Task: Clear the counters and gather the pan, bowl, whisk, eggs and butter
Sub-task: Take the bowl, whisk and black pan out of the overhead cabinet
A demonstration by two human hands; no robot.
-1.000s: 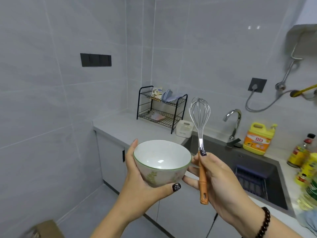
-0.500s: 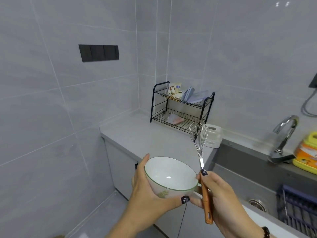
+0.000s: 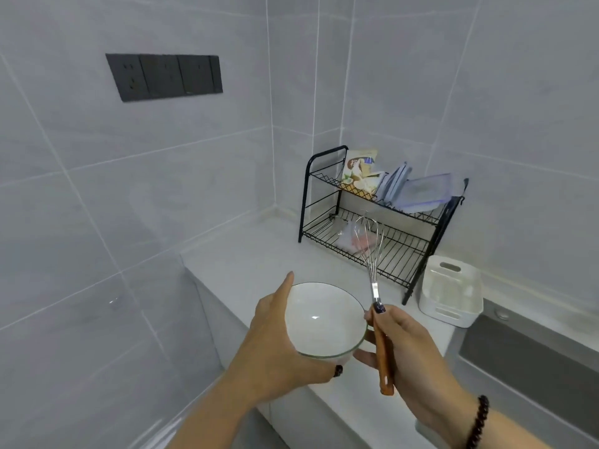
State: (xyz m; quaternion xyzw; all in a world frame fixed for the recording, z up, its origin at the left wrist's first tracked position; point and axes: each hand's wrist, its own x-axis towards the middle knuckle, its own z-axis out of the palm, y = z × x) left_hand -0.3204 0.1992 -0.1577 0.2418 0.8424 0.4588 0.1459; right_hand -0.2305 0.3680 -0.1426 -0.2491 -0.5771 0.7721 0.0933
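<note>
- White china: one bowl (image 3: 325,320), mouth up and tipped a little toward the camera, is held above the front edge of the counter (image 3: 246,254), in front of the black wire rack (image 3: 382,222).
- One left hand (image 3: 275,348) cups the bowl from its left side, fingers straight along the wall and rim, thumb wrapped under the near side.
- One whisk (image 3: 372,280) stands nearly upright just right of the bowl; its long axis runs from the orange-brown handle at the bottom to the wire loops at the top, which lean slightly left and overlap the rack's lower shelf.
- One right hand (image 3: 405,345) grips the whisk handle with curled fingers, thumb pressed high on the handle; its fingertips also touch the bowl's right wall. A dark bead bracelet (image 3: 476,422) sits on that wrist.
- The rack has two tiers: on the upper one, a printed packet (image 3: 359,170) and a few clear plastic lids (image 3: 421,192), their count hard to make out; on the lower one, something pinkish in clear wrap, too blurred to name.
- One white plastic container (image 3: 449,293) stands just right of the rack.
- Right of that container, a grey sink (image 3: 531,361) is cut off by the frame edge.
- One dark socket panel (image 3: 165,76) sits on the tiled wall, up and left of the rack.
- The bowl's outer pattern is hidden by the hands.
</note>
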